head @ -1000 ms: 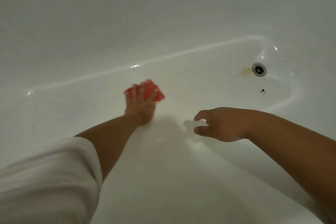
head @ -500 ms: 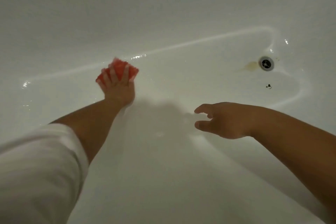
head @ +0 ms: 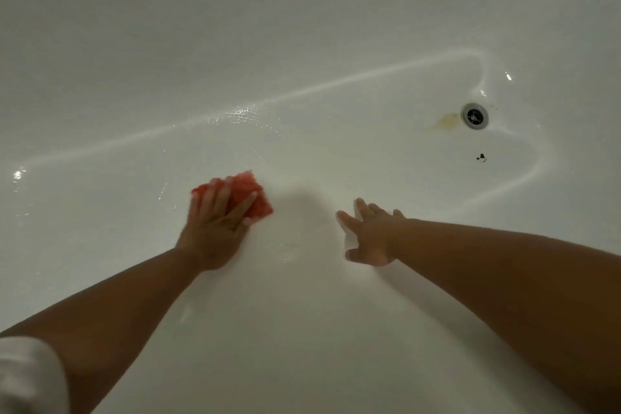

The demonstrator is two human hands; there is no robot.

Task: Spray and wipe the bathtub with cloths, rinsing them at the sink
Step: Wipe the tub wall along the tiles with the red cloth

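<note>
I look down into the white bathtub (head: 302,44), whose floor is wet and glossy. A red cloth (head: 250,193) lies on the tub floor left of centre. My left hand (head: 215,225) presses flat on the cloth with straight, spread fingers that cover its near half. To the right, my right hand (head: 369,239) rests with spread fingers on the tub's near inner wall and holds nothing.
The metal drain (head: 475,115) sits at the far right of the tub floor, with a yellowish stain (head: 445,120) just left of it and a small dark speck (head: 481,157) nearer to me. A white sleeve (head: 30,376) shows at the bottom left.
My left hand slid the red cloth from the far left of the tub floor back toward me and to the right. My right hand uncurled its fingers and set them on the tub wall.
</note>
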